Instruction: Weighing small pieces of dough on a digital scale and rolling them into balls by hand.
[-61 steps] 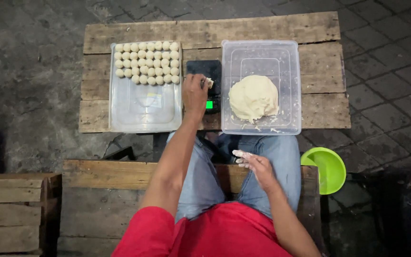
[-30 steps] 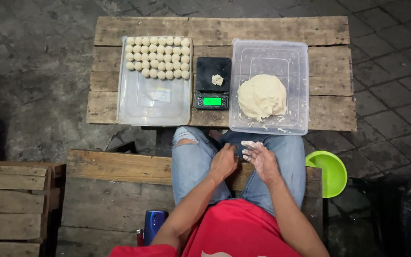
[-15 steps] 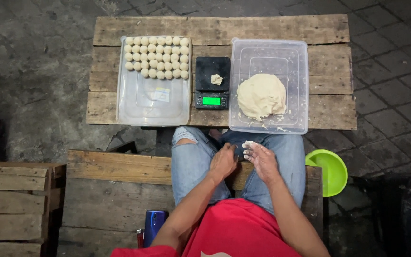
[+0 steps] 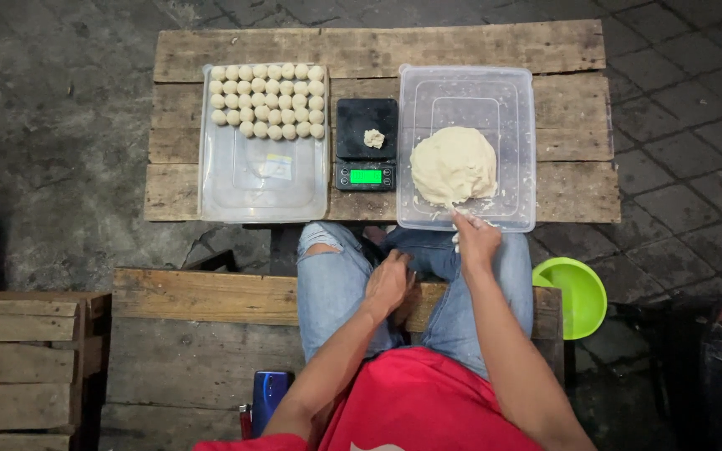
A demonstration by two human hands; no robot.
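Wooden plank worktop (image 4: 478, 46) set low over paving, carrying everything. On its right side, clear plastic tub (image 4: 521, 125) with big dough mound (image 4: 454, 164) resting toward the near wall. On the left, second clear tray (image 4: 261, 188), its far end filled with neat rows of small dough balls (image 4: 267, 101), the near half bare. Between the two, black digital scale (image 4: 366, 144) with green lit display, a small dough piece (image 4: 373, 138) lying on the platform. Green bowl (image 4: 580, 292) down beside the right knee; dark blue phone (image 4: 270, 394) on the wooden bench (image 4: 202, 301) behind.

Possible trouble: tub sitting right at the near edge of the worktop, so a hard pull on sticky dough likely to drag or tip it toward the lap. Dough clinging to the fingers likely to give an uneven pinch. Scale close beside the tub, easily nudged.

Right hand (image 4: 475, 240) stretched forward from a bent elbow, fingertips at the tub's near rim just short of the mound, fingers loosely extended, gripping nothing visible. Left hand (image 4: 388, 284) lowered between the knees, palm down, fingers curled; contents, if any, impossible to tell.
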